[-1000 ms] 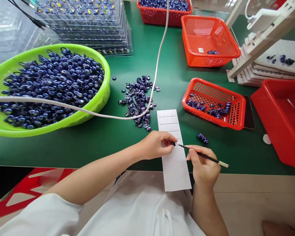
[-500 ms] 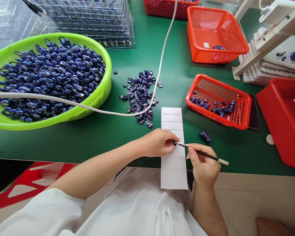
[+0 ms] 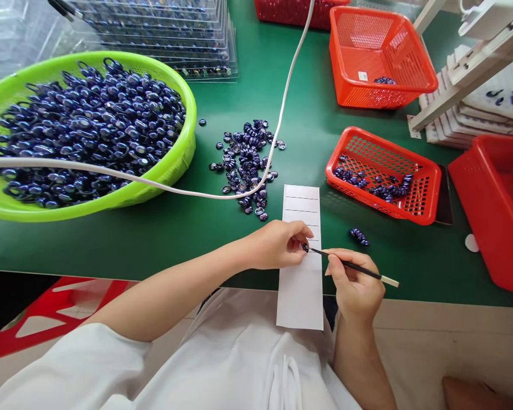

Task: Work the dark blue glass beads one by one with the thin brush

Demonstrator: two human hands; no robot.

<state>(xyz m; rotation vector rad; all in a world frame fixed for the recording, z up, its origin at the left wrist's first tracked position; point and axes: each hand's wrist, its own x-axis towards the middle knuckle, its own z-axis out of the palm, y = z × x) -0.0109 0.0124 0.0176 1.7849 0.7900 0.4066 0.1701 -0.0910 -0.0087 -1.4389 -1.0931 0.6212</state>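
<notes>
Between the thumb and fingers of my left hand (image 3: 277,245) is a small dark glossy piece (image 3: 305,247), pinched over a white paper strip (image 3: 300,296) with ruled lines. My right hand (image 3: 359,285) grips a thin black brush-like stick (image 3: 354,266) with a pale end. Its tip meets the small piece or lies right against it; I cannot tell which. Beyond my left hand, a loose pile of dark blue glossy pieces (image 3: 248,156) lies on the green table (image 3: 162,239). A short row of such pieces (image 3: 359,237) lies beyond my right hand.
At left stands a green basket (image 3: 191,131) heaped with dark blue pieces. A white cable (image 3: 288,74) crosses the table. Red baskets (image 3: 431,199) (image 3: 380,97) and a red bin (image 3: 474,188) are at right. Stacked clear trays (image 3: 222,51) stand at the back.
The view has shifted slightly, and the paper strip lies at a slightly different angle. Both hands keep their hold, with the stick's tip still at the small piece.
</notes>
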